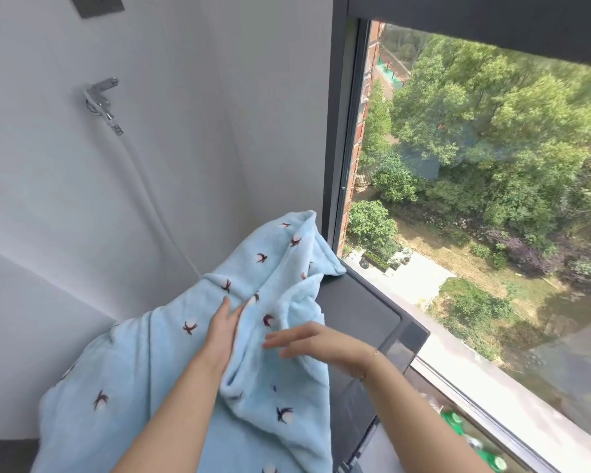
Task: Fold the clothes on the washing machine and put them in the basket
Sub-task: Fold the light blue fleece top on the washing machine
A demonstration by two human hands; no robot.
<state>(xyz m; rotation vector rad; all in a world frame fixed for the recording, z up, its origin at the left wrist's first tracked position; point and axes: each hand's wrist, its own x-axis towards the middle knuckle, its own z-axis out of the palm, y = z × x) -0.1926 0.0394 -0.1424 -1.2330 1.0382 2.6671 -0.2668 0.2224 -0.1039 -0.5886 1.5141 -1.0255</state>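
Observation:
A light blue fleece garment (144, 370) with small dark flower prints lies spread over the dark grey top of the washing machine (362, 312). My left hand (222, 331) lies flat on the cloth with straight fingers, beside a raised fold. My right hand (307, 343) hovers just over the fold to the right, fingers straight and spread, and holds nothing. One corner of the garment stands up against the window frame. No basket is in view.
A white wall with a metal tap (101, 97) and a white hose (151, 199) is behind the machine. A large window (475, 199) runs along the right. Green bottles (458, 421) sit low beside the machine.

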